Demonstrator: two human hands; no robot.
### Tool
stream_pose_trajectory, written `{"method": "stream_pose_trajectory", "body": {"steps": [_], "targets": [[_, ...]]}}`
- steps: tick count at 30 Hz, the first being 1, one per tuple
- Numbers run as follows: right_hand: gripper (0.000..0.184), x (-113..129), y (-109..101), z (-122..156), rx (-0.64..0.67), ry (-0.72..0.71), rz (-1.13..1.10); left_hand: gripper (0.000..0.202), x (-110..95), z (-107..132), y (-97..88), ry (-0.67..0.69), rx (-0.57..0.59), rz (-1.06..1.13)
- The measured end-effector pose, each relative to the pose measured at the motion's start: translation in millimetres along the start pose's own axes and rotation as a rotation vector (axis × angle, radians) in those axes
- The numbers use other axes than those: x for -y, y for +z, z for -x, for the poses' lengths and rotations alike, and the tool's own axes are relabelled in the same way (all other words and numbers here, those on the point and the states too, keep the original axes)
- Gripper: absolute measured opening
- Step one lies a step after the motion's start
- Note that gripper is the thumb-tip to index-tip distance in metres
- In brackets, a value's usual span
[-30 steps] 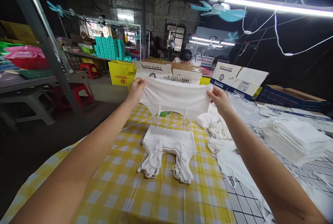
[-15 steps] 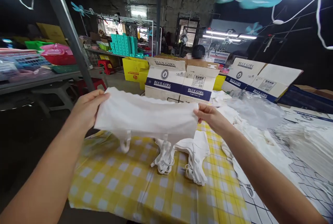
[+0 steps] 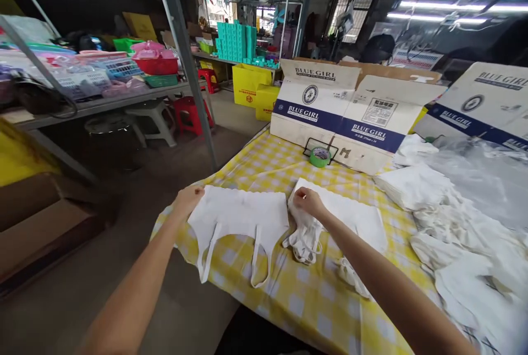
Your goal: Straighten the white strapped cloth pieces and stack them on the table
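Observation:
A white strapped garment (image 3: 241, 217) lies flat on the yellow checked tablecloth (image 3: 305, 300), its two straps hanging toward the near edge. My left hand (image 3: 187, 199) pinches its left top corner. My right hand (image 3: 307, 203) is closed at the garment's right top corner, over the edge of a folded stack of similar white garments (image 3: 355, 217) right beside it. Bundled straps of that stack hang below my right wrist.
An open "BLUE GIRL" carton (image 3: 346, 116) stands at the back of the table with a green tape roll (image 3: 320, 156) before it. Loose white garments and plastic bags (image 3: 462, 217) cover the right side. A metal post (image 3: 185, 64), stools and a shelf table stand left.
I have lowered the garment from held up in the air down flat onto the tablecloth, left of the stack. The camera has tilted down and to the left.

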State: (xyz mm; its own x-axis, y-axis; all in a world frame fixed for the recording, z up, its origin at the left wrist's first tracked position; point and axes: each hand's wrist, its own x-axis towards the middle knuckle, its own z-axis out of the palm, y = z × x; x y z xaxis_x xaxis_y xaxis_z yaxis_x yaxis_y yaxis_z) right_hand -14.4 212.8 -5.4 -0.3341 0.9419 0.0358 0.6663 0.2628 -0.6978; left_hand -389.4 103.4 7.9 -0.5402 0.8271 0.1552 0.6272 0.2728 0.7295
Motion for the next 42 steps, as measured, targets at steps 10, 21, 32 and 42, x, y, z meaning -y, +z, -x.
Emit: {"method": "stream_pose_trajectory", "body": {"steps": [10, 21, 32, 42], "targets": [[0.036, -131, -120, 52, -0.376, 0.370, 0.330, 0.027, -77, -1, 72.7, 0.317, 0.093, -0.305], [0.040, -169, -116, 82, -0.540, 0.607, 0.385, 0.023, -193, 32, 244.0, 0.455, 0.405, -0.321], [0.029, -164, -105, 87, -0.644, 0.461, 0.357, 0.023, -196, 25, 258.2, 0.356, 0.343, -0.350], [0.022, -168, -117, 78, -0.638, 0.390, 0.224, 0.023, -200, 20, 265.3, 0.325, 0.301, -0.319]]}}
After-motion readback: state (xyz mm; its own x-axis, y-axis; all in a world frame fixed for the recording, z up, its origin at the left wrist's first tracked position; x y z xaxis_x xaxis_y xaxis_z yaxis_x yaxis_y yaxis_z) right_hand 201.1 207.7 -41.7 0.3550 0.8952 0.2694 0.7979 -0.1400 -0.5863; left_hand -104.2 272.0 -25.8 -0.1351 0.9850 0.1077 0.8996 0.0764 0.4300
